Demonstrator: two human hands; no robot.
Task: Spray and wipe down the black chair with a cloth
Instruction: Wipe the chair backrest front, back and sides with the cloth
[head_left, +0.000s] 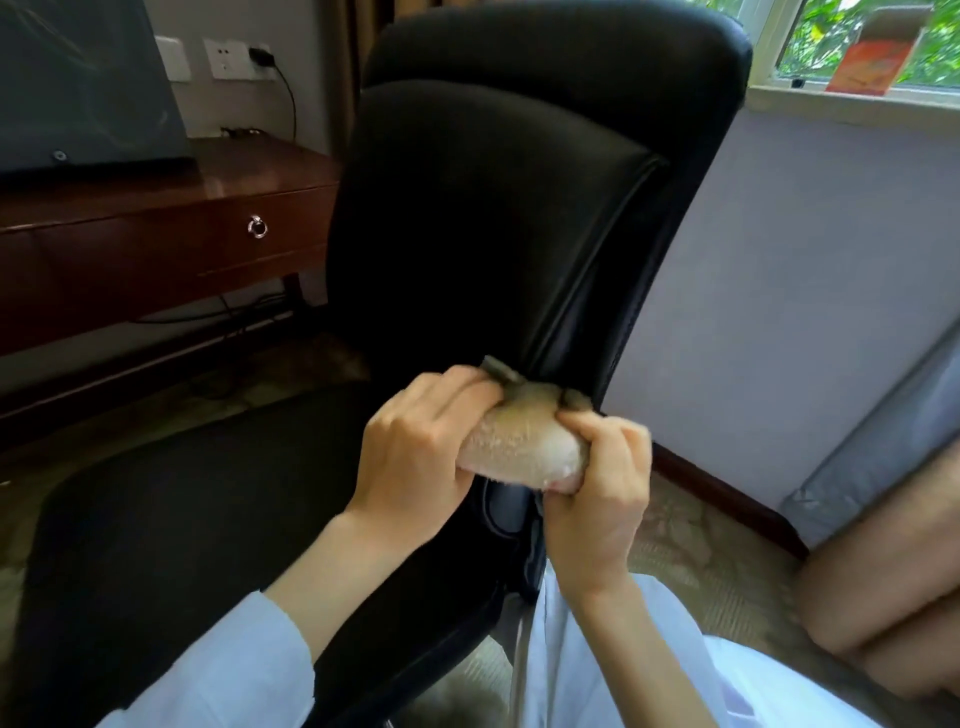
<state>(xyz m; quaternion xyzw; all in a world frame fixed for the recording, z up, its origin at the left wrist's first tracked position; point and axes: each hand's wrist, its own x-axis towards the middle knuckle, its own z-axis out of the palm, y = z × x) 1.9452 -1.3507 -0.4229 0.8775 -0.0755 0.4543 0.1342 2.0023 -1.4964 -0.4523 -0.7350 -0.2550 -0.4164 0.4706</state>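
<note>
Left hand (415, 441) and right hand (597, 483) both gripping bunched cloth (524, 447), squeezing it near bottom right of black chair (493, 208) back; better folding cloth flat, then rubbing along seam with firm, even strokes

Upper left of the frame, a dark screen (78, 88) stands on a dark wooden desk (156, 249), whose drawer has a ring pull (257, 227). Behind it, white wall sockets (236, 58), one with a black plug and cable hanging down. A brown curtain (348, 52) hangs at top centre. Upper right, daylight and green leaves fill the window (857, 41), with an orange card (865, 73) on the sill. Below that, a pale lilac wall (805, 270), dark skirting (727, 499) and patterned carpet (701, 551).
</note>
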